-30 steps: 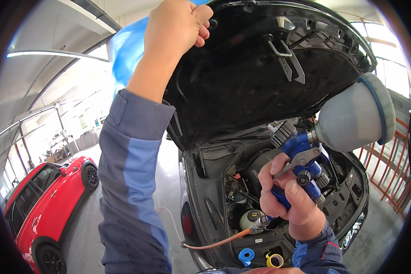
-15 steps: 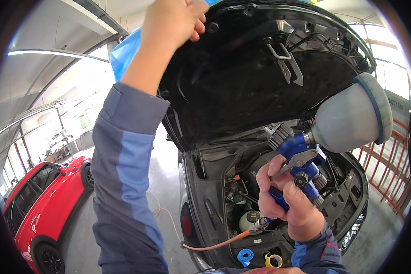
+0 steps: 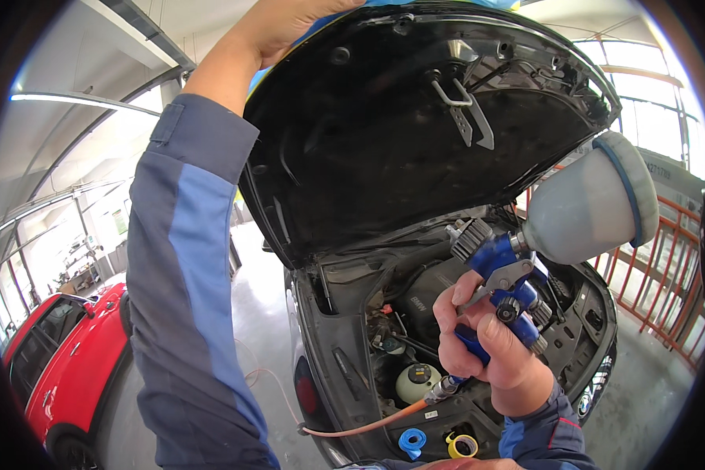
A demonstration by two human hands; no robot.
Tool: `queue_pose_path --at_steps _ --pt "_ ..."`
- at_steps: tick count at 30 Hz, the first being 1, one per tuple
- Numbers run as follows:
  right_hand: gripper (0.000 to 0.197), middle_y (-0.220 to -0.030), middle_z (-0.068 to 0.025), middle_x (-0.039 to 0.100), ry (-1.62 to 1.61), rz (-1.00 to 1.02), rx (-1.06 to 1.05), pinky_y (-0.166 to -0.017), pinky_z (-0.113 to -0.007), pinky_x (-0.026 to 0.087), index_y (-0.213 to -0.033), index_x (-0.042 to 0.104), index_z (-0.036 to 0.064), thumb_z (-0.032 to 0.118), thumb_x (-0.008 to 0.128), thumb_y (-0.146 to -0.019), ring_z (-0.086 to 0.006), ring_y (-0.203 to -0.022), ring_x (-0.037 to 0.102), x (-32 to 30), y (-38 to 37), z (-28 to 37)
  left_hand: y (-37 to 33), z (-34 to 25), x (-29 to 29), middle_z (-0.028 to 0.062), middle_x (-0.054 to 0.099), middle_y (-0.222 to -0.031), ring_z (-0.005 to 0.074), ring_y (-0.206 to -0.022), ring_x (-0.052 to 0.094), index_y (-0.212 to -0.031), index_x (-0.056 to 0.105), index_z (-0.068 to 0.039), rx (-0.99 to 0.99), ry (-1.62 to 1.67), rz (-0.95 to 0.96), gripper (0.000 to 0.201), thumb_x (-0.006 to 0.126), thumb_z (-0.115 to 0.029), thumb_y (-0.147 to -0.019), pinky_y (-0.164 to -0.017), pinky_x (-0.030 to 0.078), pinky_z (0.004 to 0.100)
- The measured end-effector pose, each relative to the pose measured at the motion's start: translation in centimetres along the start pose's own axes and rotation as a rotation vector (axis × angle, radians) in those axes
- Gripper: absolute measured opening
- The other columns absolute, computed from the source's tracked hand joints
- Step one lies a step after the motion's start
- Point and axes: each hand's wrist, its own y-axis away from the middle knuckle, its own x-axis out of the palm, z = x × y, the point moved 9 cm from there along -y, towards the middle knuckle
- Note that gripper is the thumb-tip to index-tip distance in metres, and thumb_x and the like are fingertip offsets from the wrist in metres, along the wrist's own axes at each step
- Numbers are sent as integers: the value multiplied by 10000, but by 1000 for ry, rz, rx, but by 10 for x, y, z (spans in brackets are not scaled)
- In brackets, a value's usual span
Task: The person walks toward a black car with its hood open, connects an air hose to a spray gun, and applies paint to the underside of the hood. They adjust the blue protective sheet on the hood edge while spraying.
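Observation:
A spray gun (image 3: 497,270) with a blue body and a cloudy white cup on top is held in my right hand (image 3: 497,345), fingers wrapped round its grip and a finger at the trigger. An orange-pink air hose (image 3: 376,421) joins the bottom of the grip. My left hand (image 3: 286,30) reaches up to the edge of the raised black car hood (image 3: 352,117). Its fingers lie stretched along that edge over blue sheeting (image 3: 260,77); the top of the picture cuts part of them off.
Under the hood lies the engine bay (image 3: 423,305), with a blue tape roll (image 3: 412,443) and a yellow tape roll (image 3: 462,446) on its front edge. A red car (image 3: 70,352) stands at left. Orange railings (image 3: 658,274) run along the right.
My left hand has moved up and left along the hood edge, its fingers flattening out. The view has shifted a little; the spray gun stays in my right hand.

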Motion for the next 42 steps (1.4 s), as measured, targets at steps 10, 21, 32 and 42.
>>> queue_pose_path --at_steps 10,21,32,42 --pt "299 -751 -81 539 61 -62 4 -435 -230 368 -1204 442 44 133 504 -925 -59 -433 416 -4 7 6 -37 9 -65 144 721 -817 232 -753 672 -863 721 3 24 -870 -485 247 698 -241 -838 -704 516 372" --pt "275 -686 -38 522 96 -96 20 -617 -240 451 -1159 432 45 178 516 -933 -51 -431 422 -10 14 8 25 -64 -19 112 710 -808 120 -785 652 -947 722 31 624 -375 -332 288 592 -226 -951 -736 492 250" --pt "314 -819 -101 545 63 -63 73 -559 -243 438 -1202 414 55 152 520 -923 -62 -431 421 6 0 -15 104 -38 17 166 675 -1140 311 -1163 597 -1144 656 9 729 -1254 -325 296 569 -193 -946 -1006 434 440" --pt "349 -859 -129 537 54 5 62 -464 -243 383 -1197 414 40 219 568 -940 -70 -434 421 26 -8 -23 110 -34 58 192 480 -1413 312 -1362 404 -1372 442 35 755 -1594 -413 595 575 -284 -888 -1134 267 496"
